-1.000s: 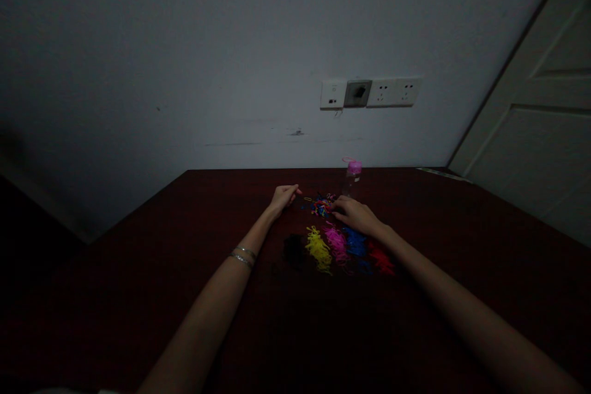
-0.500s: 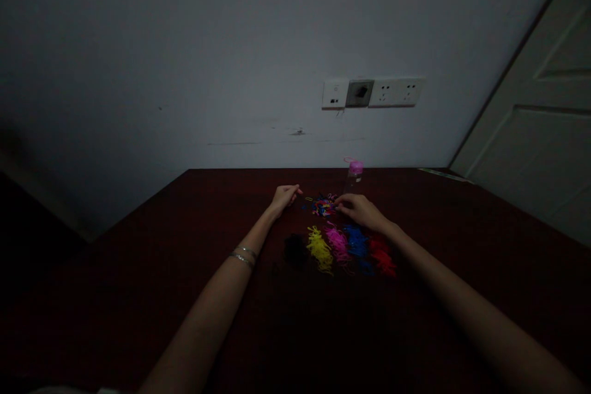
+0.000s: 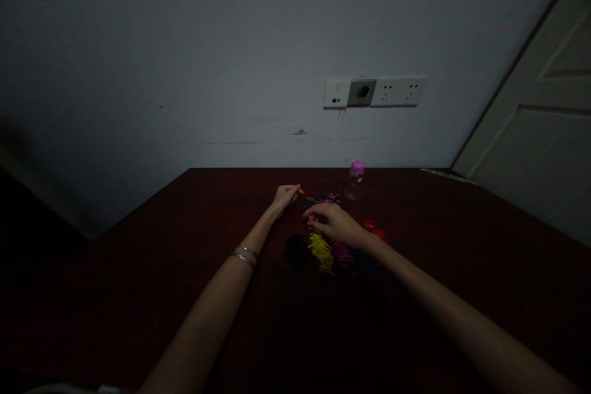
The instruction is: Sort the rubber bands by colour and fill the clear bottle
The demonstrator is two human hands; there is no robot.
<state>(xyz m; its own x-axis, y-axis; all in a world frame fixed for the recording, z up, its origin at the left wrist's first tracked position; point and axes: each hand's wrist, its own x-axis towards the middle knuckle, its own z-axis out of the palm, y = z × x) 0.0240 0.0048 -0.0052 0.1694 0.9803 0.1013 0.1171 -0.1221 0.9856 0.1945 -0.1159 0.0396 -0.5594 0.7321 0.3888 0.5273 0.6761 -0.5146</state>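
Note:
My left hand [image 3: 285, 197] rests on the dark red table, its fingers curled in beside a mixed pile of coloured bands [image 3: 329, 198]. Over the near part of that pile is my right hand [image 3: 335, 221], thumb and fingertips close together; what they hold, if anything, is too small to make out. Below it lie a black heap [image 3: 296, 250], a yellow heap [image 3: 322, 253] and a pink heap [image 3: 342, 256]. The blue heap [image 3: 367, 262] and the red heap [image 3: 375, 229] are partly covered by my right hand and forearm.
A clear bottle with a pink cap [image 3: 354, 182] stands behind the pile, to the right. The table [image 3: 231, 191] reaches the wall, which carries a row of sockets [image 3: 375, 93]. A door [image 3: 549, 111] is at the right.
My right hand has moved left and nearer, from the mixed pile's right edge to above the yellow and pink heaps. My left hand has hardly moved.

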